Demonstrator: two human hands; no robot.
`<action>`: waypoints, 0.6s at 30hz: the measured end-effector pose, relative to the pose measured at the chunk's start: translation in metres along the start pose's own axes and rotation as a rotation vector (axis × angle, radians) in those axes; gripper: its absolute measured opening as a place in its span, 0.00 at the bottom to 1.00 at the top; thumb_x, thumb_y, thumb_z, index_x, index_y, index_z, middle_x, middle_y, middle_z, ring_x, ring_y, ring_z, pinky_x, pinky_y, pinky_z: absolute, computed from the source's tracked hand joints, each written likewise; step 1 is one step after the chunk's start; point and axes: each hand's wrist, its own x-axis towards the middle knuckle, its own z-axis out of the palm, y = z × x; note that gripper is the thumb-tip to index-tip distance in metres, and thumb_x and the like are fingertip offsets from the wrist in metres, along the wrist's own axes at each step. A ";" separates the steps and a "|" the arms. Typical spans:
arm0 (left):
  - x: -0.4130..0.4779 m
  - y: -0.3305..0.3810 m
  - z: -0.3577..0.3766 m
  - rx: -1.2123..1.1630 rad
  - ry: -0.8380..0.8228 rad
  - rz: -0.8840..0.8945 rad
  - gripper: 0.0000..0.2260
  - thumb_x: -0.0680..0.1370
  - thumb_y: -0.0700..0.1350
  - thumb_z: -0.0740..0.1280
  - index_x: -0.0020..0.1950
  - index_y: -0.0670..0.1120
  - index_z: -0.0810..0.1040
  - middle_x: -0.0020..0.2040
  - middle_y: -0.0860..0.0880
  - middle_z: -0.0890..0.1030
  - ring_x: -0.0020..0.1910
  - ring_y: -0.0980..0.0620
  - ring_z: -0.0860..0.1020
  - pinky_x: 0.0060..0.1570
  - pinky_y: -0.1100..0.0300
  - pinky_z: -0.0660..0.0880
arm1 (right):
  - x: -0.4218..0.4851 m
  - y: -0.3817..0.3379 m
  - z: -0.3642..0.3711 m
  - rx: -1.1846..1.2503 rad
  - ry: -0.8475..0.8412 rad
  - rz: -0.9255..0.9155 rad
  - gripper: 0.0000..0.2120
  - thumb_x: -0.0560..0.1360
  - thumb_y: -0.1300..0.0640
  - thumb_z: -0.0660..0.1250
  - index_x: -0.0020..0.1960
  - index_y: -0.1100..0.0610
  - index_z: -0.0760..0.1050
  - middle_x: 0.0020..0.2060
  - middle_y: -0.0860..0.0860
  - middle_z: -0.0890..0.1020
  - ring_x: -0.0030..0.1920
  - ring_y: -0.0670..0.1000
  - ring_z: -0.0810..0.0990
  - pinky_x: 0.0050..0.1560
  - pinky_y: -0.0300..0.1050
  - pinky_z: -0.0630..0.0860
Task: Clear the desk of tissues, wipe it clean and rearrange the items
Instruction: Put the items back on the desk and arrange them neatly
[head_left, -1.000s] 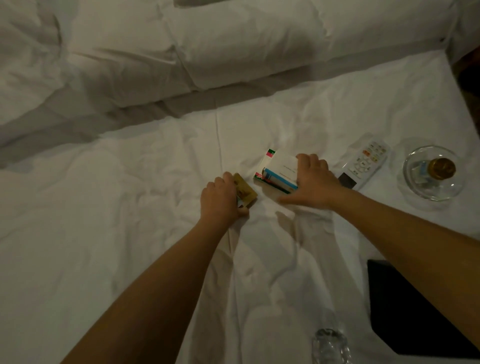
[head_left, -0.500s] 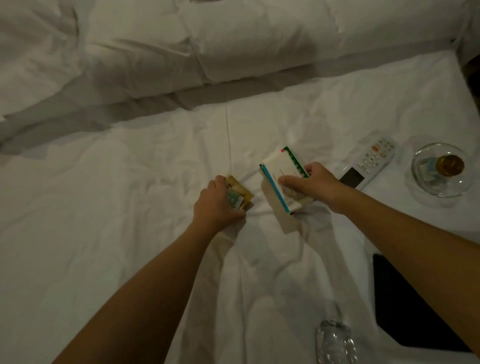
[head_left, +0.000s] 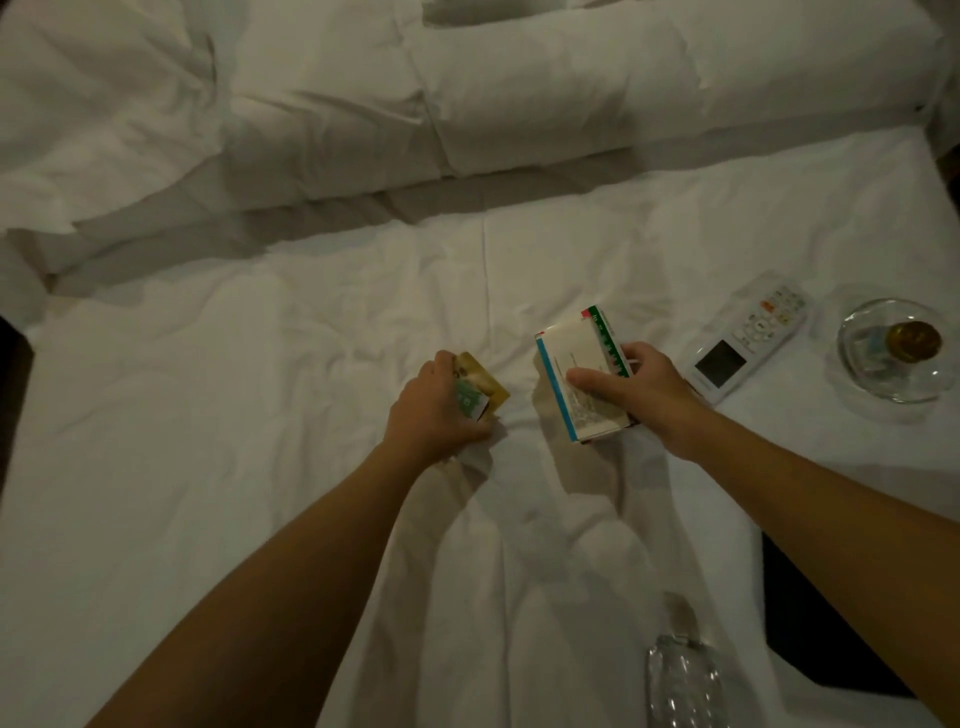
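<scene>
On a white bedsheet (head_left: 260, 415), my right hand (head_left: 639, 389) grips a stack of flat boxes (head_left: 576, 374), white with blue and green edges, tilted up off the sheet with my thumb across the top face. My left hand (head_left: 431, 410) holds a small gold box (head_left: 485, 387) and a green-and-white packet (head_left: 470, 402) down at the sheet, fingers curled over them. The two hands are a hand's width apart near the middle of the view.
A white remote control (head_left: 748, 343) lies right of the stack. Further right, a glass ashtray (head_left: 893, 353) holds a brass-coloured cap. A clear plastic bottle (head_left: 680, 680) shows at the bottom edge, a black flat object (head_left: 810, 634) at bottom right. Pillows and a rumpled duvet (head_left: 467, 93) line the far side.
My right hand has lifted the stack of boxes from flat on the sheet and tilted it upright. My left hand stayed on the gold box, the green packet now showing.
</scene>
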 end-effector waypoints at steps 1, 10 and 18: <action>-0.002 0.001 -0.002 0.001 0.012 0.005 0.36 0.66 0.53 0.78 0.67 0.46 0.64 0.59 0.45 0.73 0.56 0.45 0.75 0.53 0.51 0.75 | -0.003 0.001 0.000 0.000 0.003 -0.008 0.31 0.66 0.50 0.77 0.64 0.56 0.69 0.55 0.54 0.79 0.50 0.53 0.81 0.41 0.47 0.80; -0.028 0.000 -0.039 0.035 0.128 0.093 0.35 0.66 0.50 0.77 0.67 0.45 0.64 0.57 0.45 0.72 0.53 0.44 0.74 0.49 0.50 0.76 | -0.045 -0.014 -0.011 0.021 0.028 -0.090 0.30 0.66 0.51 0.77 0.63 0.57 0.69 0.52 0.54 0.80 0.47 0.53 0.82 0.42 0.48 0.80; -0.122 0.030 -0.080 0.049 0.096 0.215 0.37 0.65 0.51 0.78 0.68 0.48 0.63 0.59 0.48 0.72 0.57 0.48 0.73 0.54 0.51 0.76 | -0.166 -0.026 -0.016 0.060 0.078 -0.147 0.29 0.65 0.51 0.78 0.61 0.57 0.70 0.51 0.54 0.81 0.48 0.53 0.82 0.39 0.46 0.80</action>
